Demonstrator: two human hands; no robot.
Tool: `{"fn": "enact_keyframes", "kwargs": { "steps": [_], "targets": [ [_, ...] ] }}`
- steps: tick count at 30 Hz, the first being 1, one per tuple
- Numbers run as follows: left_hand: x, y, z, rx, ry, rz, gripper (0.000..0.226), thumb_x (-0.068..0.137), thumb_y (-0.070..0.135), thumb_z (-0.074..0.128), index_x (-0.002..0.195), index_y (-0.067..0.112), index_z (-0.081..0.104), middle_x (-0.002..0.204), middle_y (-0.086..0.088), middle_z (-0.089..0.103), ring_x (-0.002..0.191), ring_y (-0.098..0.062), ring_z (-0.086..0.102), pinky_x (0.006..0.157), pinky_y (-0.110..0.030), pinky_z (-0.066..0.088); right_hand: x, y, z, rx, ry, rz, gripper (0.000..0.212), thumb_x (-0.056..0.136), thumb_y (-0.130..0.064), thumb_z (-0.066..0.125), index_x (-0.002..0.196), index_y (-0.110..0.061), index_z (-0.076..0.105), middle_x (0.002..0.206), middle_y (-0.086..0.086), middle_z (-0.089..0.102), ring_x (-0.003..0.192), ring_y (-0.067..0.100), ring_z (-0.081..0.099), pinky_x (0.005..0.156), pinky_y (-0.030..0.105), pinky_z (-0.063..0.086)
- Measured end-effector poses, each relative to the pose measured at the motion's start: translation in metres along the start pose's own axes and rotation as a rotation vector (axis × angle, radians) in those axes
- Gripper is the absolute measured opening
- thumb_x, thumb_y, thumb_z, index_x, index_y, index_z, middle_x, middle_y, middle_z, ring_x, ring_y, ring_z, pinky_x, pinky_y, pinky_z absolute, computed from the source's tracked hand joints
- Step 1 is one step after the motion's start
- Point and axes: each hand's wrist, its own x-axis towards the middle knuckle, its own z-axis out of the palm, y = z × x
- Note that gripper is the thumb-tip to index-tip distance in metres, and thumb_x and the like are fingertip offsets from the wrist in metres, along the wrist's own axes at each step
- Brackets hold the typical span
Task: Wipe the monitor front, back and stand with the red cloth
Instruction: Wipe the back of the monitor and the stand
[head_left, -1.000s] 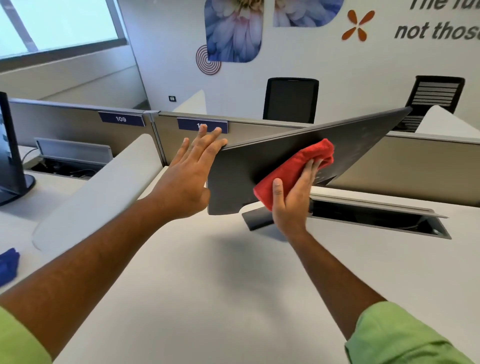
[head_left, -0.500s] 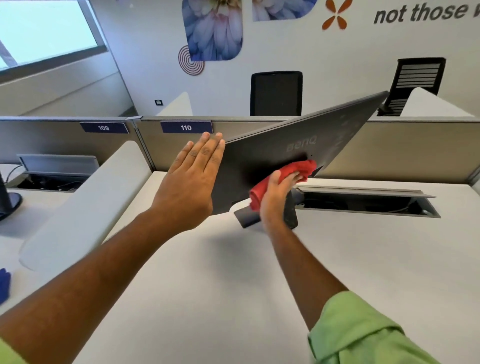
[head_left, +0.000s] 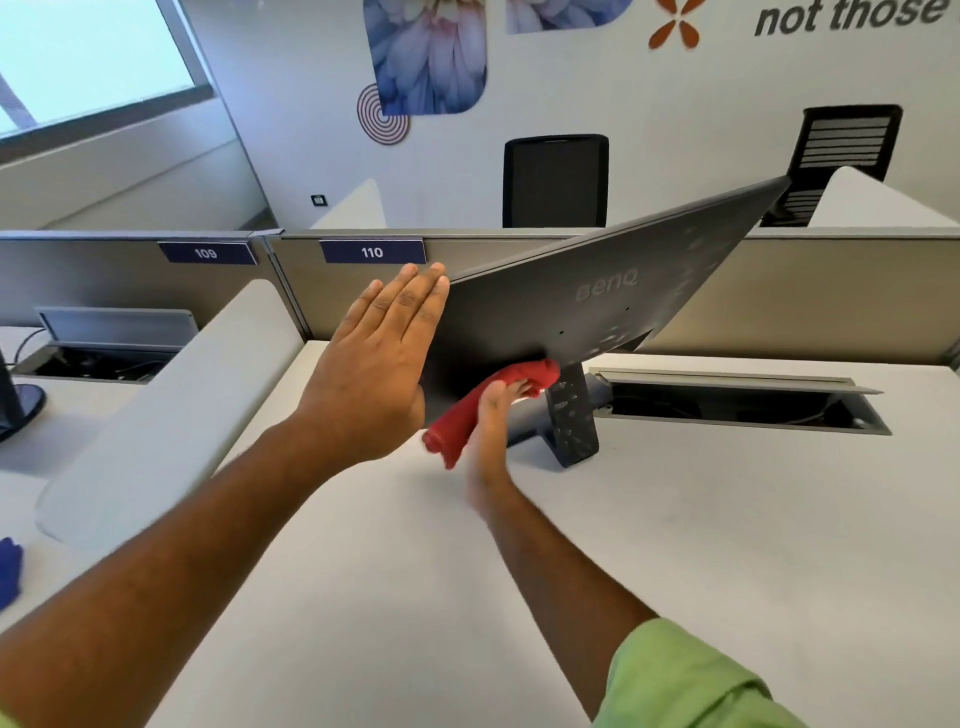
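Note:
A dark grey monitor stands on the white desk with its back, marked BenQ, turned toward me and tilted. Its stand shows below, dusty with pale specks. My left hand lies flat with straight fingers against the monitor's left edge. My right hand, blurred by motion, grips the red cloth low on the monitor's back, where the stand joins it. The screen side is hidden from me.
An open cable tray is sunk into the desk right of the stand. Grey partitions labelled 109 and 110 run behind. A white divider borders the desk on the left. Something blue lies at the far left edge.
My right hand has slid the red cloth down the monitor's back from its middle to the lower edge at the stand. My left hand has stayed on the left edge.

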Motion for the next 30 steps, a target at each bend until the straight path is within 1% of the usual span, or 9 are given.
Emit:
{"fn": "enact_keyframes", "kwargs": {
  "steps": [4,6,8,10,12,18,21,27,30],
  "targets": [
    [-0.001,0.0,0.0,-0.029,-0.011,-0.016,0.086,0.082,0.012,0.038,0.162,0.013,0.006,0.17,-0.002,-0.002,0.156,-0.018,-0.009,0.127,-0.041,0.001,0.034,-0.022,-0.013,0.123,0.218,-0.015,0.07,0.103,-0.07,0.039,0.16,-0.031,0.028,0.146,0.005,0.053,0.12,0.024,0.059,0.093,0.038,0.055],
    [0.001,0.001,-0.002,-0.026,-0.011,-0.006,0.085,0.082,0.014,0.038,0.161,0.012,0.008,0.17,-0.004,0.001,0.156,-0.019,-0.007,0.127,-0.041,0.002,0.029,-0.007,0.003,0.127,0.154,-0.076,0.066,0.106,-0.066,0.036,0.162,-0.031,0.026,0.152,0.005,0.051,0.13,0.024,0.057,0.109,0.045,0.051],
    [0.001,0.003,-0.004,-0.031,-0.016,-0.021,0.083,0.083,0.021,0.036,0.161,0.012,0.01,0.17,-0.004,0.002,0.156,-0.02,-0.005,0.127,-0.041,0.001,0.01,0.029,0.025,0.086,-0.034,-0.082,0.068,0.105,-0.068,0.034,0.162,-0.032,0.027,0.158,0.001,0.048,0.14,0.017,0.051,0.118,0.037,0.044],
    [0.0,0.006,-0.002,-0.037,-0.037,-0.055,0.083,0.086,0.028,0.041,0.162,0.015,0.008,0.169,-0.002,0.0,0.155,-0.019,-0.01,0.126,-0.038,-0.004,-0.01,0.059,0.041,0.005,-0.236,-0.042,0.075,0.1,-0.076,0.027,0.163,-0.036,0.023,0.164,-0.01,0.041,0.148,0.009,0.042,0.117,0.027,0.039],
    [0.0,0.007,-0.002,-0.036,-0.05,-0.069,0.088,0.085,0.023,0.05,0.162,0.016,0.007,0.169,0.0,-0.001,0.155,-0.019,-0.01,0.125,-0.037,-0.006,-0.018,0.069,0.047,-0.014,-0.314,-0.006,0.072,0.101,-0.075,0.019,0.163,-0.04,0.025,0.166,-0.015,0.039,0.153,0.01,0.036,0.123,0.033,0.032],
    [0.001,0.005,-0.006,-0.022,-0.041,-0.048,0.091,0.077,0.015,0.043,0.161,0.013,0.01,0.17,-0.003,0.003,0.156,-0.018,-0.004,0.126,-0.037,-0.001,0.007,0.013,0.017,0.294,-0.009,0.153,0.068,0.103,-0.072,0.028,0.142,-0.02,0.047,0.129,0.009,0.064,0.11,0.024,0.065,0.11,0.053,0.049],
    [0.001,0.006,-0.004,-0.029,-0.046,-0.065,0.092,0.077,0.014,0.045,0.162,0.014,0.009,0.17,-0.002,0.001,0.156,-0.018,-0.005,0.125,-0.035,-0.005,0.017,-0.006,0.005,0.393,0.091,0.156,0.069,0.104,-0.069,0.032,0.153,-0.02,0.037,0.132,0.009,0.061,0.112,0.025,0.061,0.103,0.043,0.049],
    [0.003,0.011,-0.009,-0.053,-0.056,-0.094,0.09,0.079,0.032,0.045,0.161,0.016,0.013,0.169,-0.001,0.006,0.156,-0.022,0.0,0.124,-0.034,-0.005,-0.014,0.03,0.054,0.545,-0.163,0.116,0.063,0.106,-0.066,0.026,0.148,-0.028,0.052,0.146,0.003,0.064,0.138,0.027,0.058,0.123,0.048,0.04],
    [0.004,0.012,-0.011,-0.058,-0.069,-0.11,0.091,0.079,0.038,0.044,0.162,0.018,0.011,0.169,0.0,0.005,0.156,-0.022,0.0,0.122,-0.033,-0.006,-0.003,0.029,0.059,0.632,-0.142,0.143,0.061,0.108,-0.065,0.025,0.146,-0.028,0.055,0.141,0.006,0.068,0.136,0.033,0.06,0.12,0.051,0.042]
  ]
}}
